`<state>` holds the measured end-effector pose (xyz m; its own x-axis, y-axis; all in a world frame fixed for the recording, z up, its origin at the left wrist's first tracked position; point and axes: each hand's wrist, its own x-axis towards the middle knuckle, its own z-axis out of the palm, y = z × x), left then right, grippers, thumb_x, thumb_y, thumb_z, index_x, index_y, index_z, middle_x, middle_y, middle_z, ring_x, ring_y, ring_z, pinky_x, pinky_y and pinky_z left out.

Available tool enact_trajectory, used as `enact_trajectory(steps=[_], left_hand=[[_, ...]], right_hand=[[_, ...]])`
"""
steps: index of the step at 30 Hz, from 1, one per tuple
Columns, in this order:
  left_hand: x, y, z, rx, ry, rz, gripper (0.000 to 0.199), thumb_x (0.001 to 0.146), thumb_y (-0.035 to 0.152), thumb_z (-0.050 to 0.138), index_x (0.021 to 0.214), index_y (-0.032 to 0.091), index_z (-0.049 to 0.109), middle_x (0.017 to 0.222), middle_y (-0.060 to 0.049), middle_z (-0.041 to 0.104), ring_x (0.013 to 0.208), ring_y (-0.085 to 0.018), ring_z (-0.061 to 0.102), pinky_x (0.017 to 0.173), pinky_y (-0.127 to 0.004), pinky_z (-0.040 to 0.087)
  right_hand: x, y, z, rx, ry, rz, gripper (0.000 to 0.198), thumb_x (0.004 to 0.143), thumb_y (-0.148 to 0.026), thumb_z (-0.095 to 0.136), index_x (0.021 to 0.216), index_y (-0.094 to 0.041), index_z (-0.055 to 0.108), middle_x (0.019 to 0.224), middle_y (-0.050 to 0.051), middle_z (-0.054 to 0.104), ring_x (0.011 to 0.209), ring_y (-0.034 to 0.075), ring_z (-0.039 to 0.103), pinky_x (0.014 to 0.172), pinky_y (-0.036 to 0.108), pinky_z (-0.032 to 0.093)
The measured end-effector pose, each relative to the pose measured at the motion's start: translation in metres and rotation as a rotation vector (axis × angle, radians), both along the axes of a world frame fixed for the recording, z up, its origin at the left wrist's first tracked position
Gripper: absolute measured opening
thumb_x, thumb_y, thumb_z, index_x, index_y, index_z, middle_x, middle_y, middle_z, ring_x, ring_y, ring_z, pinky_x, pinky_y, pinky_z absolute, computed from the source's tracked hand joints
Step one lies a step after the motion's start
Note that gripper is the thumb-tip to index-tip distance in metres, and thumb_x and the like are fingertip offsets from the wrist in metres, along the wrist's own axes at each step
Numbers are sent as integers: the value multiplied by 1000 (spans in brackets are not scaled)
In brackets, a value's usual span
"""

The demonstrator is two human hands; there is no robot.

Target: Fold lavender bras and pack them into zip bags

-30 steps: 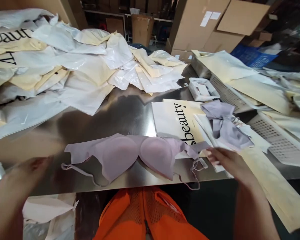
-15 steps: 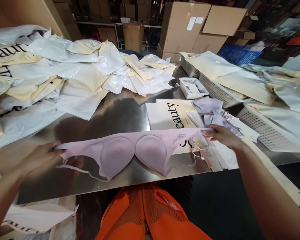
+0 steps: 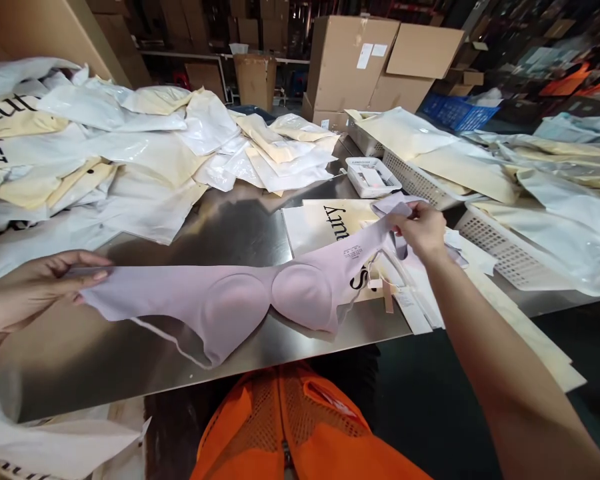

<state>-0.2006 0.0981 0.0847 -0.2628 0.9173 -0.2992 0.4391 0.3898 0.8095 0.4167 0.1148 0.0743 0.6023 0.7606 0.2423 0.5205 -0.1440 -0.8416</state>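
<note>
A pale lilac bra (image 3: 240,303) is stretched out flat between my two hands, just over the front of the metal table (image 3: 220,230). My left hand (image 3: 45,287) pinches one band end between thumb and fingers. At the other end, my right hand (image 3: 423,227) grips the band and is raised higher, so that side tilts up. Thin straps hang below the cups, and a small tag (image 3: 375,284) dangles under the right side. Behind my right hand lie more lilac fabric and a printed bag (image 3: 315,227) with black lettering, partly covered by the bra.
Plastic-wrapped packages (image 3: 145,147) are heaped at the back left. A small white basket (image 3: 373,177) stands behind the printed bag. Larger white baskets (image 3: 510,250) with flat bags line the right side. Cardboard boxes (image 3: 350,67) and a blue crate (image 3: 465,113) are farther back.
My right hand has lifted its end of the bra up and away from me. My left hand has moved left, pulling the band wider. The whole view has shifted slightly.
</note>
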Motion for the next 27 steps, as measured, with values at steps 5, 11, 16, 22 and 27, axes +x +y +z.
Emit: enact_trajectory(steps=[5, 11, 16, 22, 27], left_hand=[[73, 1, 26, -33, -260, -143, 71, 48, 31, 90, 113, 18, 66, 56, 6, 54, 43, -13, 51, 38, -23, 45], [171, 11, 30, 8, -456, -409, 44, 82, 12, 66, 125, 14, 58, 55, 7, 50, 40, -12, 53, 42, -20, 44], [207, 18, 11, -146, -452, -731, 62, 86, 43, 69, 139, 20, 45, 95, -11, 72, 78, -25, 72, 66, -33, 58], [173, 33, -10, -101, -460, -593, 59, 86, 57, 63, 130, 20, 51, 108, -16, 71, 87, -27, 72, 73, -34, 58], [146, 24, -18, -20, -522, -421, 58, 79, 54, 72, 121, 17, 57, 100, -16, 73, 83, -27, 72, 67, -31, 57]], right_hand=[[-130, -33, -2, 66, -26, 365, 22, 69, -17, 69, 90, -20, 63, 69, -3, 59, 58, 13, 61, 52, 24, 49], [-190, -66, 2, 78, 461, 918, 48, 75, -31, 75, 119, -28, 56, 107, 1, 65, 78, 14, 70, 67, 27, 58], [-136, -87, -5, 356, 438, 388, 24, 80, -29, 71, 98, -23, 57, 84, -3, 62, 70, 14, 69, 69, 31, 60], [-150, -136, -57, 268, -339, 418, 16, 85, -21, 64, 101, -21, 63, 92, 5, 69, 86, 20, 68, 78, 35, 59], [-220, -106, -85, 42, -617, 938, 54, 87, -6, 44, 140, -14, 50, 149, 17, 46, 144, 36, 33, 117, 59, 27]])
